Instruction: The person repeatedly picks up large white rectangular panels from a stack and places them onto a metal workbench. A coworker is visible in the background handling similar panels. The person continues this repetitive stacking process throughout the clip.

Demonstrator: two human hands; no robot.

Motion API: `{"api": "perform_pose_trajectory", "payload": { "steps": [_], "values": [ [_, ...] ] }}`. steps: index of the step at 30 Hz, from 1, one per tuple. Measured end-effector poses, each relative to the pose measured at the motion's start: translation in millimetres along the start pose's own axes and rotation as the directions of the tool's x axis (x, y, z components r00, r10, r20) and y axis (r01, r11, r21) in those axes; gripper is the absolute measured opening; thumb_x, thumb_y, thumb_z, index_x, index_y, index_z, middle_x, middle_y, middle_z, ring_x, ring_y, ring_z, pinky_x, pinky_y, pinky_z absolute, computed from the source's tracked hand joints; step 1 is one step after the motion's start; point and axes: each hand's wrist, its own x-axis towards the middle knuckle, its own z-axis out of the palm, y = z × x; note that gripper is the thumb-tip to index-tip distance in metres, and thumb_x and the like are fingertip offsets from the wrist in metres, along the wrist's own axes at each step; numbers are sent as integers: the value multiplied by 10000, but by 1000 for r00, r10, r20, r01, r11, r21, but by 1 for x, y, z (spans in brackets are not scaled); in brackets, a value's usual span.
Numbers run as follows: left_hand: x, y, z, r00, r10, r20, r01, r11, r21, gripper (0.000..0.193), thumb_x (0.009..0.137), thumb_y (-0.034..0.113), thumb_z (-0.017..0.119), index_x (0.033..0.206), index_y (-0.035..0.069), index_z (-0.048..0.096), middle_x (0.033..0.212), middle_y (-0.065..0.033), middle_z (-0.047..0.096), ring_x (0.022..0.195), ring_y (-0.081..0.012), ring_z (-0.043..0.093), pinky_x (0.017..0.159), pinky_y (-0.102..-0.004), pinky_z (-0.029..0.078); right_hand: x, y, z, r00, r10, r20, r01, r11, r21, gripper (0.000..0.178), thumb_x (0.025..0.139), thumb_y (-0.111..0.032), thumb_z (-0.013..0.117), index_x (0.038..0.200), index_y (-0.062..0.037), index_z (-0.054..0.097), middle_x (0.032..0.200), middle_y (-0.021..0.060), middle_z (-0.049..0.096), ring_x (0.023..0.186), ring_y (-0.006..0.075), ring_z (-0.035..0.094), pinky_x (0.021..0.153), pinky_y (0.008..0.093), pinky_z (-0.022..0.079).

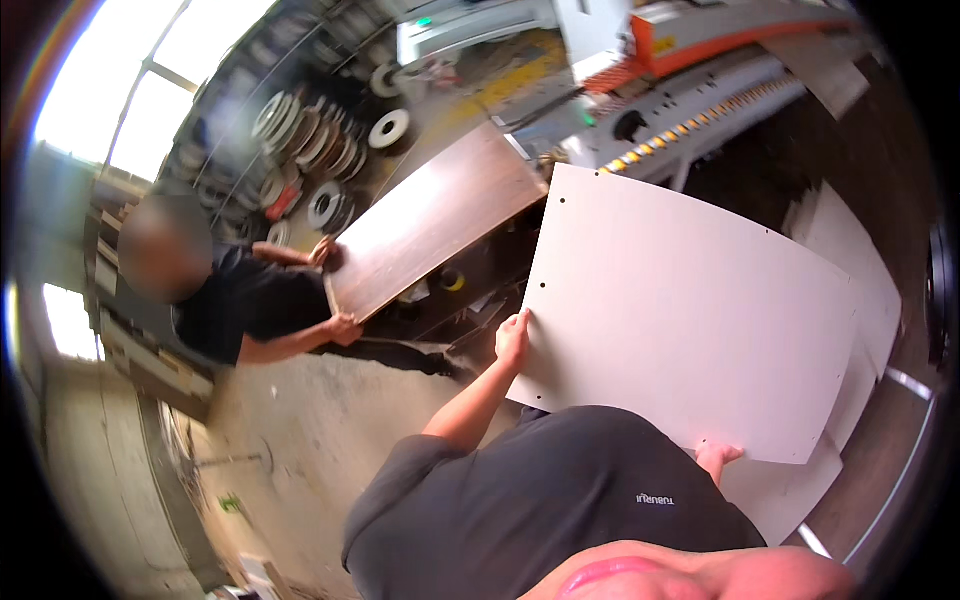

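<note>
A large white panel (680, 310) with small dark holes along its edges lies in front of my body. My left hand (513, 342) grips its left edge, fingers partly hidden under the board. At the near edge, toward the right, my right hand (718, 456) holds the panel with the thumb on top; its other fingers are out of sight beneath. More white panels (845, 235) show below and to the right of the held one.
On the left a co-worker (250, 300) holds a brown wood-grain board (440, 220) with both hands. Beyond stands a machine with a roller rail (690, 120) and an orange beam (700, 40). Rolls of edge banding (330, 205) are stacked at the far left.
</note>
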Motion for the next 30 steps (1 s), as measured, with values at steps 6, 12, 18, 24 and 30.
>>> {"api": "perform_pose_trajectory", "payload": {
  "steps": [6, 12, 18, 24, 30],
  "values": [
    [28, -67, -77, 974, -69, -214, 46, 993, -111, 601, 983, 539, 501, 951, -28, 695, 863, -171, 703, 798, -287, 637, 782, -430, 483, -60, 46, 117, 957, -50, 285, 104, 979, -177, 584, 973, -430, 337, 1379, -91, 586, 1454, 85, 558, 1288, 309, 555, 1067, 471, 451],
    [27, -120, -149, 910, -271, -315, 183, 942, -283, 579, 995, 458, 497, 919, -88, 675, 823, -174, 671, 770, -270, 595, 748, -430, 462, -128, 137, 188, 904, -14, 428, 179, 920, -349, 579, 965, -434, 355, 1367, -89, 587, 1431, 78, 573, 1250, 296, 578, 1036, 473, 480],
    [55, -196, -218, 961, -127, -246, 42, 945, -323, 523, 974, 455, 593, 1065, -57, 653, 951, -188, 694, 950, -279, 654, 850, -420, 487, -174, 232, 224, 753, 91, 651, 269, 861, -432, 531, 985, -384, 394, 1320, -24, 595, 1330, 109, 622, 1185, 316, 609, 967, 480, 526],
    [-41, -221, -245, 996, -69, 61, 75, 992, -99, 482, 992, 384, 596, 1256, -19, 609, 1083, -146, 702, 1010, -244, 656, 922, -384, 511, -153, 213, 233, 791, 61, 609, 312, 815, -488, 525, 935, -461, 584, 1252, -45, 633, 1198, 77, 675, 1066, 249, 662, 906, 426, 545],
    [-70, -176, -216, 948, -316, -23, 307, 934, -180, 511, 979, 475, 603, 1238, 36, 556, 1045, -100, 648, 889, -243, 649, 589, -373, 541, -159, 206, 273, 757, 149, 636, 481, 531, -698, 584, 905, -555, 660, 1204, -53, 655, 1071, 43, 692, 909, 158, 684, 690, 354, 571]
  ]
}}
